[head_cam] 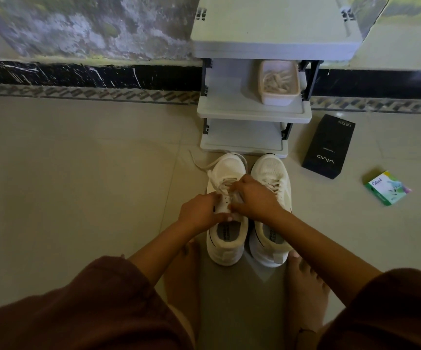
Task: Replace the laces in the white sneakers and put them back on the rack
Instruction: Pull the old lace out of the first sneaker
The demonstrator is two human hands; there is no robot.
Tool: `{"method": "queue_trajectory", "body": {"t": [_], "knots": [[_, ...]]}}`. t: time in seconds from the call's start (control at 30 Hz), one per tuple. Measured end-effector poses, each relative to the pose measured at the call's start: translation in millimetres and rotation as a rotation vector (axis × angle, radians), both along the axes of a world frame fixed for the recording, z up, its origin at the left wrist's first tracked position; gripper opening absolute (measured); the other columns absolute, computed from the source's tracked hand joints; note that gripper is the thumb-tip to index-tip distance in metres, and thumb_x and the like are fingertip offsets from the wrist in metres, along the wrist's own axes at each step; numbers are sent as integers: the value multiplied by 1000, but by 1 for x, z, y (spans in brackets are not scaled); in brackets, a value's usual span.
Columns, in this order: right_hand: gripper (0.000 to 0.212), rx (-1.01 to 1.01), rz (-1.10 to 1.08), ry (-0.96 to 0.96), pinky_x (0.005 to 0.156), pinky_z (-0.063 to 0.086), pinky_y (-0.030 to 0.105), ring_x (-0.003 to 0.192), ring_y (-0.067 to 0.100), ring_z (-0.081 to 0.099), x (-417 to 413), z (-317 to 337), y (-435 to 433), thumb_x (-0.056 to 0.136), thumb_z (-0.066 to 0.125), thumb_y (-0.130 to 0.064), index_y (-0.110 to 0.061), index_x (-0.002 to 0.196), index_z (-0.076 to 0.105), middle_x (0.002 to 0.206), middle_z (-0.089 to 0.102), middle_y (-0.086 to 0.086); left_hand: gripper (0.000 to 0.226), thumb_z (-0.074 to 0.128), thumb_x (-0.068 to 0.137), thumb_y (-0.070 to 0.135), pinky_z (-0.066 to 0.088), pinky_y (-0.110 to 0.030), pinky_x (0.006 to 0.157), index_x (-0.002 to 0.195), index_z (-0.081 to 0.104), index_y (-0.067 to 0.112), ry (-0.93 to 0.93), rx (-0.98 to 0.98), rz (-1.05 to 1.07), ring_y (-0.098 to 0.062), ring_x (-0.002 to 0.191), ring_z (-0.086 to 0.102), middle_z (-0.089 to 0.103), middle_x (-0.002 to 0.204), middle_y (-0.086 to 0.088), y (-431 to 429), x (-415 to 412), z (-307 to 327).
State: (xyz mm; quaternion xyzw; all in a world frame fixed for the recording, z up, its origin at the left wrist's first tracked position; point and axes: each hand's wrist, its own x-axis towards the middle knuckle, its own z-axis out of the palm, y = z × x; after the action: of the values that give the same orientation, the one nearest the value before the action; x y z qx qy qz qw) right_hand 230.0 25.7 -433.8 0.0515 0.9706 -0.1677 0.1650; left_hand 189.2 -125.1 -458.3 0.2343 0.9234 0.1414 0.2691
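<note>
Two white sneakers stand side by side on the floor in front of the rack (253,112), toes pointing at it. My left hand (200,210) grips the left sneaker (226,236) at its eyelet panel. My right hand (256,197) reaches across from the right sneaker (271,238) and pinches the lace over the left sneaker's tongue. A loose white lace end (199,164) trails off the left sneaker's toe onto the floor. The right sneaker is laced.
A white tub (279,83) holding pale items sits on the rack's middle shelf. A black phone box (328,147) and a small green packet (387,188) lie on the tiles to the right. My bare feet flank the sneakers' heels.
</note>
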Motion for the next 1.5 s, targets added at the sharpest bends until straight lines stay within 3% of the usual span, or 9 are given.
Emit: {"method": "queue_trajectory", "body": {"t": [0.17, 0.33, 0.4, 0.57, 0.7, 0.97, 1.13, 1.33, 1.5], "knots": [[24, 46, -74, 198, 70, 46, 29, 86, 20, 59, -4, -1, -2, 91, 54, -29, -13, 100, 70, 107, 60, 6, 76, 62, 76, 61, 42, -32, 80, 139, 39, 24, 4, -26, -12, -23, 113, 55, 55, 131, -5, 0, 1, 1], [7, -857, -204, 231, 64, 49, 16, 64, 1, 59, -14, 35, 1, 83, 68, -15, -14, 77, 70, 78, 67, 3, 74, 61, 78, 60, 47, -37, 85, 138, 41, 23, 3, -30, -27, -23, 113, 55, 55, 130, -5, 0, -1, 3], [6, -932, -248, 245, 68, 51, 22, 69, 8, 62, -15, 38, 5, 84, 67, -15, -10, 83, 70, 80, 68, 6, 74, 61, 78, 61, 48, -37, 85, 138, 41, 23, 10, -26, -23, -23, 112, 55, 56, 129, -4, 0, -1, 3], [47, -137, -10, 14, 85, 48, 35, 104, 22, 55, -8, 9, 4, 85, 62, -31, -17, 129, 52, 119, 52, 7, 77, 63, 77, 61, 48, -36, 86, 140, 39, 23, -2, -7, -13, -23, 111, 57, 57, 127, -5, 0, 1, 1], [30, 111, 2, 135, 75, 48, 32, 99, 22, 55, -5, 1, -2, 90, 53, -31, -17, 113, 66, 114, 53, 8, 79, 62, 77, 61, 45, -33, 83, 141, 37, 22, 2, -12, -3, -23, 113, 55, 55, 130, -5, 0, 1, 2], [11, -1028, -274, 245, 75, 50, 23, 81, 15, 63, -6, 37, 6, 85, 66, -13, -21, 78, 69, 91, 69, 11, 79, 61, 76, 64, 44, -33, 82, 140, 38, 24, -6, -43, -3, -23, 112, 56, 56, 129, -4, -1, -1, 2], [51, -162, 13, -23, 87, 46, 33, 107, 22, 52, -6, 11, 6, 81, 69, -30, -18, 128, 53, 124, 47, 9, 79, 68, 77, 52, 48, -36, 89, 142, 37, 20, -50, 25, 5, -25, 113, 55, 56, 130, -8, -1, 0, 6], [26, -6, -94, 154, 79, 49, 33, 93, 23, 59, -6, 6, -8, 90, 58, -30, -12, 104, 69, 109, 59, 6, 74, 69, 80, 42, 45, -36, 92, 141, 38, 15, -33, 8, -4, -25, 117, 53, 53, 133, -9, 0, 2, 11], [12, -838, -214, 252, 72, 46, 17, 77, 10, 58, -7, 32, -9, 85, 66, -12, -1, 83, 69, 84, 63, 4, 65, 70, 79, 39, 46, -33, 86, 134, 45, 14, -43, 16, 43, -25, 111, 57, 57, 127, -9, -1, 2, 13]]}}
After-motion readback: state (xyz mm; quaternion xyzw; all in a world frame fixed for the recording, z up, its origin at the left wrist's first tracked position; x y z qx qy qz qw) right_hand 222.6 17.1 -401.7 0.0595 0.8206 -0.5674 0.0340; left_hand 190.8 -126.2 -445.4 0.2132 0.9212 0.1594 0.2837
